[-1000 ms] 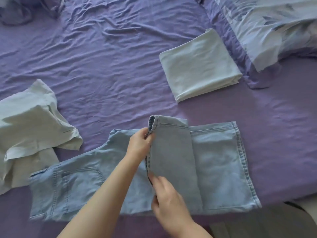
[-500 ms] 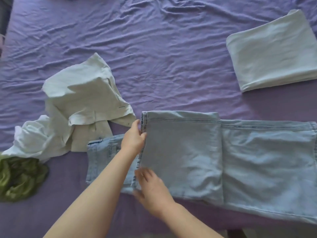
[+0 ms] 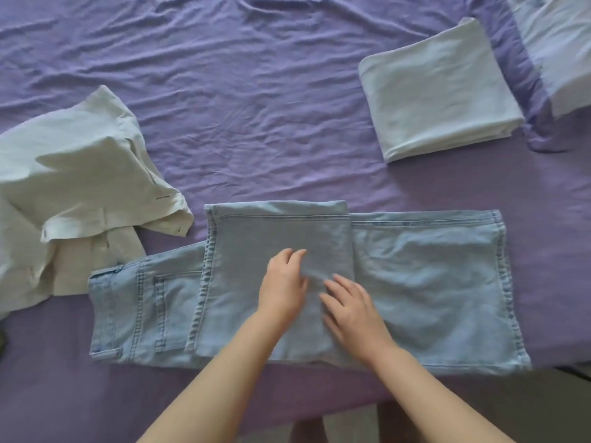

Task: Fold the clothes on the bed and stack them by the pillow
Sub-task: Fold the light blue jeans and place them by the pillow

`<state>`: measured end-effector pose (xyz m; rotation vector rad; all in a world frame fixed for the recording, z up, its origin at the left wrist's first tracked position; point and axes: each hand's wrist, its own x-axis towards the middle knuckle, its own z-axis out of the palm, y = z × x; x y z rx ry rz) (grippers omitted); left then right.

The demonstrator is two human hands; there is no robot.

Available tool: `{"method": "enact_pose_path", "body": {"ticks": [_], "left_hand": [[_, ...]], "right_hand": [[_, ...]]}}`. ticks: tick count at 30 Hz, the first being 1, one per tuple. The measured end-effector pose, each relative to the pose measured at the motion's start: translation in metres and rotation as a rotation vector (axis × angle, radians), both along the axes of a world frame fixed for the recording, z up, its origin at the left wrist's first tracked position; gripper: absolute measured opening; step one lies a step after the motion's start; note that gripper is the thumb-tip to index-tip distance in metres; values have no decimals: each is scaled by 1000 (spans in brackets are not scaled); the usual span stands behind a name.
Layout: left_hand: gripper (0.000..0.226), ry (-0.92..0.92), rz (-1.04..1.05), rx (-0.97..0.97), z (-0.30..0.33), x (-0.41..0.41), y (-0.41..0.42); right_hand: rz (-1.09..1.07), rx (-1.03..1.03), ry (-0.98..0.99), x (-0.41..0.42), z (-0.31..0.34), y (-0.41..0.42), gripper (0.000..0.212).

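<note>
Both hands have let go of the folded edge they held half a second ago and moved onto the middle of the folded panel. Now the left hand [image 3: 283, 282] lies palm-down on the jeans [image 3: 425, 282], fingers loosely spread and slightly bent, pinching nothing. Just beside it, the right hand [image 3: 351, 310] also rests flat on the denim, fingers straight and spread toward the left hand, with no grip on the cloth.

Lying lengthwise across the near part of the bed [image 3: 256, 107], the jeans have their waistband and back pocket at the left end. One section is folded back over the middle, making a doubled panel whose hem edge runs along its left side. A single layer shows on the right, close to the bed's near edge.

Left of the jeans a pale shirt [image 3: 80, 174] lies crumpled and unfolded, its lower part touching the waistband corner. At the far right a folded pale garment [image 3: 438, 91] sits on the sheet, its right side just beside the pillow [image 3: 563, 43], well apart from the jeans. Wrinkles cover the purple sheet.
</note>
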<state>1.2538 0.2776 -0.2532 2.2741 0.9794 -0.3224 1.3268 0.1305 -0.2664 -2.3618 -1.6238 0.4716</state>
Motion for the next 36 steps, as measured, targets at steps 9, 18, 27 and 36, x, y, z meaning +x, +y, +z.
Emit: {"method": "enact_pose_path", "body": {"ticks": [9,18,27,36], "left_hand": [[52,-10,-375,18,2,126,-90],[53,60,-496,274,-28,256,-123],[23,-53,-171,342,-15,324,-110],[51,-37,-145,366,-22,372,-127]], "right_hand": [[-571,-103,91,95,1,-117,43],[-950,-354,83,140,-10,-217,75],[-1001,-22,149,191,7,-222,22],[-711,-287,6,301,-20,-219,38]]}}
